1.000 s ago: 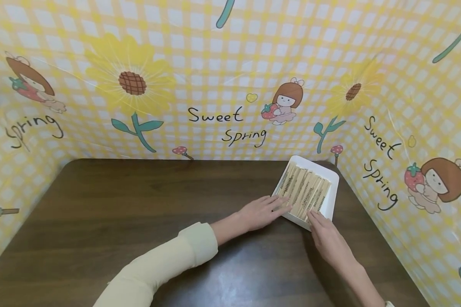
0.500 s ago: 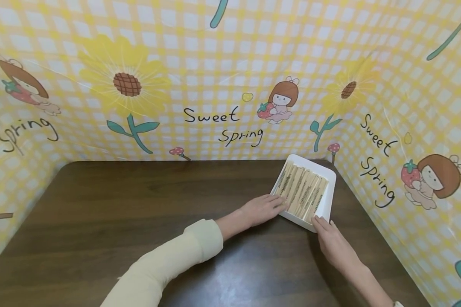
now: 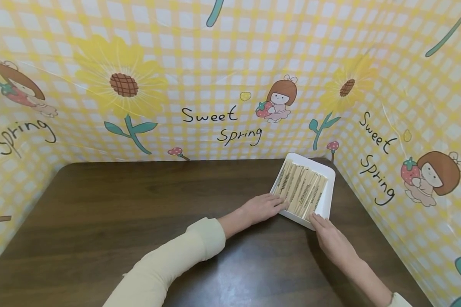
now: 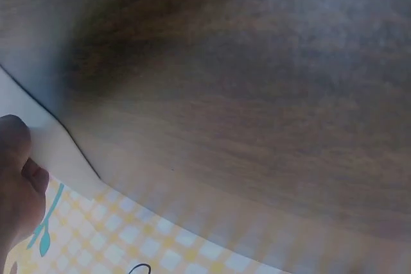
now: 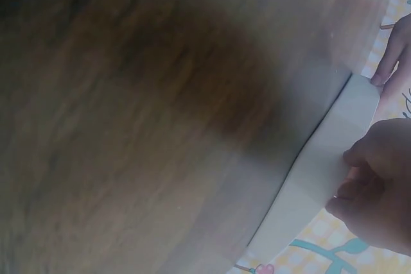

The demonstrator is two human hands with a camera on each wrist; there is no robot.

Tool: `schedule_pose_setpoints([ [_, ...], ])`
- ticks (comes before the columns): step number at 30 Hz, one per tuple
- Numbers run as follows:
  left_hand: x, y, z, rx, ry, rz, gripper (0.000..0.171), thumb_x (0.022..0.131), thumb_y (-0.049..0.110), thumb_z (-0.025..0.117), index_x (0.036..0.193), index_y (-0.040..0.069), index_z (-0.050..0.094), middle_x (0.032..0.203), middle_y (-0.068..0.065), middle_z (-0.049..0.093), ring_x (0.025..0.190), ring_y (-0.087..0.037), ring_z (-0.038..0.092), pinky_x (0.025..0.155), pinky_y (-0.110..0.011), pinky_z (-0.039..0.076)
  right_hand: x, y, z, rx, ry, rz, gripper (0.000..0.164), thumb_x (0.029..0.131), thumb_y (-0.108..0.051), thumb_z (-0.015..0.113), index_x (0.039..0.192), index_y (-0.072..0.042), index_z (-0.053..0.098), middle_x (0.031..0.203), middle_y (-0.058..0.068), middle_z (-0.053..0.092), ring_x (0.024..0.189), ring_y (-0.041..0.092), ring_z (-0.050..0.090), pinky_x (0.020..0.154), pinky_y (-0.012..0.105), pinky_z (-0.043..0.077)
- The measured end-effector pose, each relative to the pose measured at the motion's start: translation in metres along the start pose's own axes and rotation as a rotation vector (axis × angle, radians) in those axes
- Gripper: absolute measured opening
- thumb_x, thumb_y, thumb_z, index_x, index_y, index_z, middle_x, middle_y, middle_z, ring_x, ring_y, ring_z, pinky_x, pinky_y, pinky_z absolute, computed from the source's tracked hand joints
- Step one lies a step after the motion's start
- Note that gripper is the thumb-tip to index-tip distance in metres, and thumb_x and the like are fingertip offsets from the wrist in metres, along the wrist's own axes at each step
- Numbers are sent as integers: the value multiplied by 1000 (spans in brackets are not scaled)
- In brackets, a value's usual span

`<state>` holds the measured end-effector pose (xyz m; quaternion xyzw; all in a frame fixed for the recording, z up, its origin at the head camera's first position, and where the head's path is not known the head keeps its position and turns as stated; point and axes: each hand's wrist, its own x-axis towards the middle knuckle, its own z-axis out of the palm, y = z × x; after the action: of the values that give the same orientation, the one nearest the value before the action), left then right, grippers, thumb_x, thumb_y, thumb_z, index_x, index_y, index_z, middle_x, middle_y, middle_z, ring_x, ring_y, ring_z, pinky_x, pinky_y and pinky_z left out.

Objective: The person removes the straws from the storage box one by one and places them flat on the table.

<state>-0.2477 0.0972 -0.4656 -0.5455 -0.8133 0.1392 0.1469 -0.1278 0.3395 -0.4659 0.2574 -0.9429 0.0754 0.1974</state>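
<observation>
White tray is sitting at the far right of the dark desk, slightly askew, near the yellow-checked cloth. Slim printed packets are lying side by side in it, leaving a white strip along the right. Person's left grip is pinching the near-left rim, thumb resting against the outer wall; whether its fingertips are touching packets, cannot tell. Right grip is pinching the near-right corner. Both are parting barely enough for the rim; the tray is lying between and beyond them.
</observation>
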Motion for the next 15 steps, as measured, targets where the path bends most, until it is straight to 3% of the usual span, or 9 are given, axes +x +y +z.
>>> schedule_pose_setpoints([
  [15, -7, 1, 0, -6, 80, 4, 44, 103, 11, 49, 148, 14, 48, 145, -1, 54, 131, -14, 50, 111, -27, 36, 0, -8, -1, 9, -9, 16, 51, 73, 23, 67, 123, 16, 59, 124, 32, 60, 113, 44, 61, 92, 57, 50],
])
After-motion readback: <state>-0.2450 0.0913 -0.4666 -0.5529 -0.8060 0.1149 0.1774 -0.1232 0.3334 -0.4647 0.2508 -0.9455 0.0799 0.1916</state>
